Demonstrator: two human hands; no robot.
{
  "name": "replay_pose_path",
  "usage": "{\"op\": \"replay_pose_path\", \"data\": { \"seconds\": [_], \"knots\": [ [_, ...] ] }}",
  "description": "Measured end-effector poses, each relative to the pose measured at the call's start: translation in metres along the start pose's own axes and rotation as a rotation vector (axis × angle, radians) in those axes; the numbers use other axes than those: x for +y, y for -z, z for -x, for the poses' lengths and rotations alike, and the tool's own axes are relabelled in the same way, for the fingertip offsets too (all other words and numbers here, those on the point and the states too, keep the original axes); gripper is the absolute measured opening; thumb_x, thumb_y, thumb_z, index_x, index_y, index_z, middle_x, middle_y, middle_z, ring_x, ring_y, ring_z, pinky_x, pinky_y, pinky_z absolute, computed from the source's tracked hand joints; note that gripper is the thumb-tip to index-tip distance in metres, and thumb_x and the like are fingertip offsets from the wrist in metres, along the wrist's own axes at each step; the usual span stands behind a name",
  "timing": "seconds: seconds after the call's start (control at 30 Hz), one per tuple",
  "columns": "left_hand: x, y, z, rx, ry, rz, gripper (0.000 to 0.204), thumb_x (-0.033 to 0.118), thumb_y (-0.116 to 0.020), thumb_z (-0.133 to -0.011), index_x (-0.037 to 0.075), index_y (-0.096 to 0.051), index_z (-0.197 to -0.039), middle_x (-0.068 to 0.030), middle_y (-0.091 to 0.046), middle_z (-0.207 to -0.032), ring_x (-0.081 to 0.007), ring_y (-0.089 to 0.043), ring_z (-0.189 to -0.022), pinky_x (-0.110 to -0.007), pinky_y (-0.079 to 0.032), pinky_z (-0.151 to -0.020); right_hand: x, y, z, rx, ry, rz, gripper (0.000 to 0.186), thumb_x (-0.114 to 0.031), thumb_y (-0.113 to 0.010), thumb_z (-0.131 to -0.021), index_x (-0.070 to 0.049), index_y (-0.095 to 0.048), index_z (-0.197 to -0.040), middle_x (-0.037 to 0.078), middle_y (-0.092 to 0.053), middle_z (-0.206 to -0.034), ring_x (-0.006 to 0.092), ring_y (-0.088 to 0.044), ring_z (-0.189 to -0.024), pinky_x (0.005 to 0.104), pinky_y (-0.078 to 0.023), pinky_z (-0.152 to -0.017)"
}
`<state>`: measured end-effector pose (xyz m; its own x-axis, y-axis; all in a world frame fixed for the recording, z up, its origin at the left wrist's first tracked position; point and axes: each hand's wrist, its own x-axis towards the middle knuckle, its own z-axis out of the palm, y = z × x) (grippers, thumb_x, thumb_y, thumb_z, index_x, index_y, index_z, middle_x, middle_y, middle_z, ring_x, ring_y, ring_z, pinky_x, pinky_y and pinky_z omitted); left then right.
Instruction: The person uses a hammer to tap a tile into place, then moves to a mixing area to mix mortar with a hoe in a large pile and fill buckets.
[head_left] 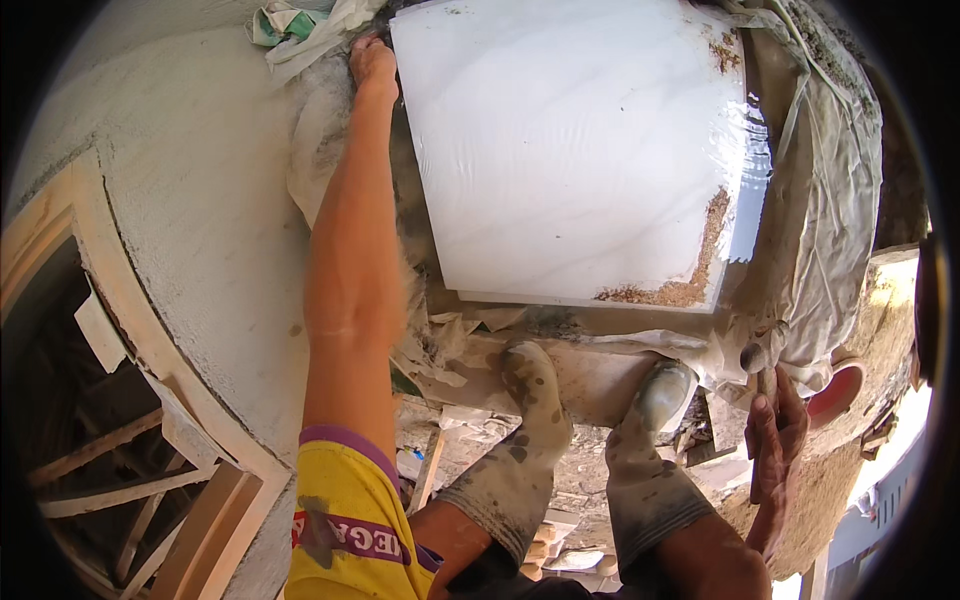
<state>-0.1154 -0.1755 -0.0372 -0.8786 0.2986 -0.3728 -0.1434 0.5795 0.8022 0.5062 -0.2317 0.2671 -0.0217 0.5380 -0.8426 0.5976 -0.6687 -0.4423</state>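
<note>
L hand (373, 62) up at L edge of white slab (570, 150); fingers partly hidden, can't tell if gripping. R hand (778, 440) closed round handle of hammer-like tool (766, 355), head up, just past the grip. Slab lies flat in water, R of L hand, ahead + L of R grip. Plastic sheet (835, 210) ahead of R grip; boots (655, 440) L of it; reddish round item (845, 392) just R.

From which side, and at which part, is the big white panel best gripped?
Likely the straight left edge of the white panel, coming from the left: the left hand is beside it there, while brown debris covers the lower right corner area.
</note>
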Motion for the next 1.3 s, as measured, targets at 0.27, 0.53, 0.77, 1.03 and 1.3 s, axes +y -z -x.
{"op": "replay_pose_path", "data": {
  "seconds": [0.27, 0.53, 0.77, 1.03, 1.3],
  "knots": [
    [0.014, 0.001, -0.066, -0.149, 0.301, 0.44, 0.045, 0.033, -0.047, -0.11, 0.009, -0.048, -0.148, 0.0043, -0.069, -0.127, -0.0279, -0.059, -0.123, -0.057, -0.035, -0.109, 0.004, -0.003, -0.016, 0.018, -0.029, 0.039, 0.082, -0.047, -0.075, -0.094, 0.004, -0.046, -0.152, -0.005, -0.048, -0.065, 0.0039, -0.037, -0.048, 0.0233, -0.028, -0.043],
    [0.028, 0.004, -0.047, -0.108, 0.302, 0.721, 0.044, 0.027, -0.046, -0.108, 0.011, -0.047, -0.149, 0.0082, -0.063, -0.132, -0.0246, -0.06, -0.13, -0.067, -0.003, -0.118, -0.012, -0.013, -0.027, -0.001, -0.032, 0.075, 0.085, -0.048, -0.077, -0.093, 0.004, -0.046, -0.152, -0.005, -0.05, -0.068, 0.0035, -0.038, -0.051, 0.0229, -0.028, -0.045],
    [0.047, 0.01, -0.028, -0.085, 0.282, 0.751, 0.027, 0.008, -0.04, -0.109, -0.001, -0.051, -0.132, -0.0059, -0.063, -0.13, -0.0391, -0.058, -0.134, -0.068, -0.024, -0.122, -0.038, -0.018, -0.039, 0.044, 0.074, 0.142, 0.083, -0.05, -0.077, -0.092, 0.003, -0.05, -0.15, -0.006, -0.051, -0.068, 0.0031, -0.036, -0.05, 0.0228, -0.022, -0.045],
    [0.047, 0.033, -0.07, -0.238, 0.38, 1.378, 0.05, 0.009, -0.023, -0.11, -0.005, -0.021, -0.158, -0.029, -0.043, -0.154, -0.049, -0.042, -0.144, -0.064, -0.032, -0.121, -0.053, -0.03, -0.057, 0.006, 0.196, 0.22, 0.087, -0.051, -0.08, -0.088, 0.001, -0.05, -0.151, -0.006, -0.051, -0.072, 0.0032, -0.034, -0.054, 0.0222, -0.024, -0.051],
    [0.062, 0.015, -0.014, -0.118, 0.445, 1.223, 0.045, 0.018, -0.029, -0.111, 0.012, -0.028, -0.156, -0.0119, -0.065, -0.133, -0.0389, -0.053, -0.138, -0.067, -0.024, -0.119, -0.061, -0.028, -0.055, -0.114, 0.166, 0.214, 0.079, -0.045, -0.078, -0.092, 0.004, -0.051, -0.149, 0.024, -0.061, -0.141, 0.0278, -0.056, -0.132, 0.0393, -0.041, -0.114]
  ]
}}
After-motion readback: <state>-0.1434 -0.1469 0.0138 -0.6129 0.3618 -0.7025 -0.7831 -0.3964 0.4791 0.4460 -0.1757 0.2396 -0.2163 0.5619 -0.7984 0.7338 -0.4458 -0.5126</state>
